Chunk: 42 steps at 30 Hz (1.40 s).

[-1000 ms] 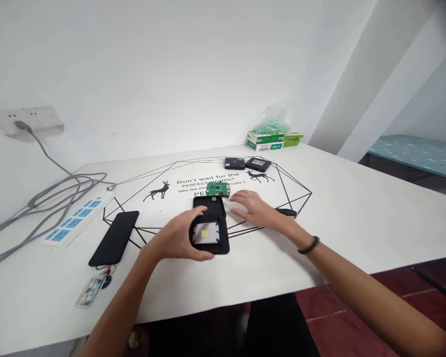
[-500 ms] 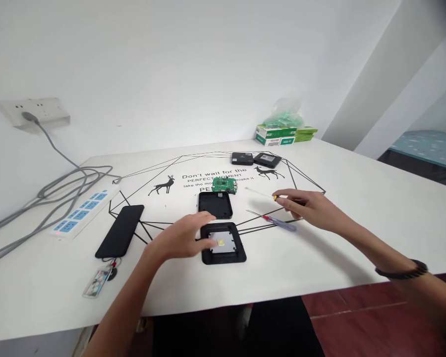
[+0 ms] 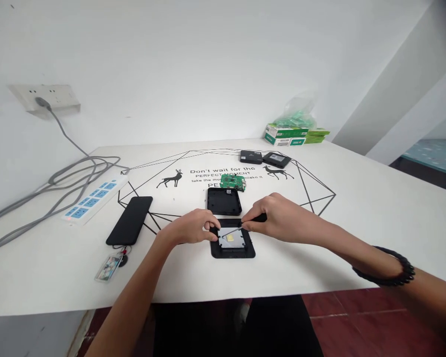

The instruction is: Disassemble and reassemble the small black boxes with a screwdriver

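My right grip (image 3: 278,218) is clamped on a screwdriver (image 3: 232,231), tip over the metal plate (image 3: 239,241) in the black case (image 3: 233,254) on the tabletop (image 3: 301,277). My left grip (image 3: 193,227) is at the case's left edge; I cannot tell whether it pinches. Beyond lies 1 black shell (image 3: 224,201).

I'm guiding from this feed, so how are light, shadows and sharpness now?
Head view: diffuse light, a faint shadow on the table below the right forearm; head view: the lettering's top line reads clearly, but fine detail where the screwdriver crosses the metal plate is soft; head view: upper right corner dark.
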Each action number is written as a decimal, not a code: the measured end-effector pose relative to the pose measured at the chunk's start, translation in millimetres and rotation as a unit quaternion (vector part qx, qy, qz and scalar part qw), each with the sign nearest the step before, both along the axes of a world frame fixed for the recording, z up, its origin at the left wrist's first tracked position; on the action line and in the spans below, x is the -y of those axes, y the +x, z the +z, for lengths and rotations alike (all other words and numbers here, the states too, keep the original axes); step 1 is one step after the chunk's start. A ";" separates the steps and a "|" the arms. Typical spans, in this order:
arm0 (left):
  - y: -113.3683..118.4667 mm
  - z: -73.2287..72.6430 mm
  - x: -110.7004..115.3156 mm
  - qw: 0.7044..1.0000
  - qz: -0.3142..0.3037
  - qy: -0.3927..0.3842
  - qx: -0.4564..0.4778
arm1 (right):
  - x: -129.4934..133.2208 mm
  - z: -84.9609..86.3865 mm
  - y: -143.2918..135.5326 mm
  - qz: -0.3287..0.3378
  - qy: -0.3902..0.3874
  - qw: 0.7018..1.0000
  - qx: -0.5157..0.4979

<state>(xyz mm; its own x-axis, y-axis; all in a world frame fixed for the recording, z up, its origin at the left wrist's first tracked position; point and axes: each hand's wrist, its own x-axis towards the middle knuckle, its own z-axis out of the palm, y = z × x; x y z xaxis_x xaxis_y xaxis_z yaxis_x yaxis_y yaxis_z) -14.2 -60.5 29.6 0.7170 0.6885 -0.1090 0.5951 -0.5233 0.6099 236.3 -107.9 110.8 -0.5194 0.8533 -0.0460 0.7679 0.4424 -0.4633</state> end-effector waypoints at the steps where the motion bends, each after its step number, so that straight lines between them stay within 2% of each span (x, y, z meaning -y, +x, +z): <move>1: -0.2 0.1 -0.2 1.000 0.000 0.001 -0.003 | 0.4 1.9 -3.1 0.004 0.003 1.000 0.008; 9: 0.6 0.4 -0.6 1.000 -0.005 0.009 -0.017 | 1.0 11.5 -16.5 0.008 0.009 1.000 0.018; 19: 0.4 2.2 0.2 1.000 -0.010 0.013 -0.016 | 4.6 19.3 -30.8 0.008 0.013 0.996 0.090; 24: 1.5 2.2 -0.5 1.000 -0.016 0.009 -0.006 | 1.4 26.0 -46.9 0.012 0.028 0.992 0.122; 29: 2.1 3.5 -0.8 1.000 -0.009 0.011 0.001 | -0.9 25.7 -59.9 0.019 0.063 0.996 0.058; 35: 2.2 0.2 -1.9 0.999 -0.005 -0.015 0.029 | 1.1 25.3 -57.1 -0.050 0.071 0.984 0.157; 39: 2.9 1.8 -2.1 1.000 -0.016 0.003 0.002 | -1.3 26.5 -50.2 0.037 0.058 0.995 0.074; 42: 2.5 3.0 -1.6 1.000 -0.007 -0.006 0.005 | -3.2 29.0 -51.1 0.031 0.063 0.993 0.097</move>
